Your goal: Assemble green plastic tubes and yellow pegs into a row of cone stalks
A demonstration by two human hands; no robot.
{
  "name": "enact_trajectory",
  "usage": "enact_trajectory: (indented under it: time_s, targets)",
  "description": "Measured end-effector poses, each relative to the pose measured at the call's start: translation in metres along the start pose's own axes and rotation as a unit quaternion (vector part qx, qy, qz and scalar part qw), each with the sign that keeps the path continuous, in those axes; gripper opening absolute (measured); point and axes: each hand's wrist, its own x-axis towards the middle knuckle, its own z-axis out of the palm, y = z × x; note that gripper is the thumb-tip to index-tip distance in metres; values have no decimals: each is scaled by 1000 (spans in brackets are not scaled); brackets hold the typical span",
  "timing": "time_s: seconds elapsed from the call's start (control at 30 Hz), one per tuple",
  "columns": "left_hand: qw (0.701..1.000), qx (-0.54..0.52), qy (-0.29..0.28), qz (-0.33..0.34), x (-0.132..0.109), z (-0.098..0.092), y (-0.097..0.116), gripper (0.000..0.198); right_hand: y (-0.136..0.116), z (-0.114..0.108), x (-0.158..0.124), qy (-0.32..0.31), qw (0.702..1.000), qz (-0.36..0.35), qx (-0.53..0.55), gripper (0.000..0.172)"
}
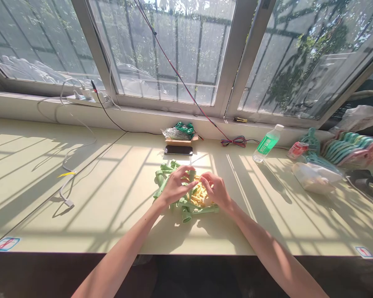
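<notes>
sunlight through framed windows (192, 49) stripes the pale table (105, 207).

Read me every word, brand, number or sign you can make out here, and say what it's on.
Nothing is clear enough to quote.
Bottle: white characters on its green label, too blurred to read.
Can: pale marks, too blurred to read.
Left sticker, on the table: red mark in a blue frame, too small to read.
Right sticker: likewise.

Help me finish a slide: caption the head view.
Left hand holding a green tube, right hand beside yellow pieces, on a sunlit table.
</notes>
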Motion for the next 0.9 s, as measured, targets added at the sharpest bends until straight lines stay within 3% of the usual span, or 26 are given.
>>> enact_trajectory:
  time_s: [0.2, 0.43, 0.9]
  targets:
    - [1000, 6, 2, 0, 0, 0, 1, 34, -1, 1, 0, -10, 1000, -10, 10, 24]
    - [1000, 6, -23, 9, -1, 0, 3, 31, 3, 0, -1, -25, 999, -13, -33, 44]
    - [999, -16, -27, 9, -1, 1, 4, 32, 2, 1, 0, -25, 999, 10, 24, 55]
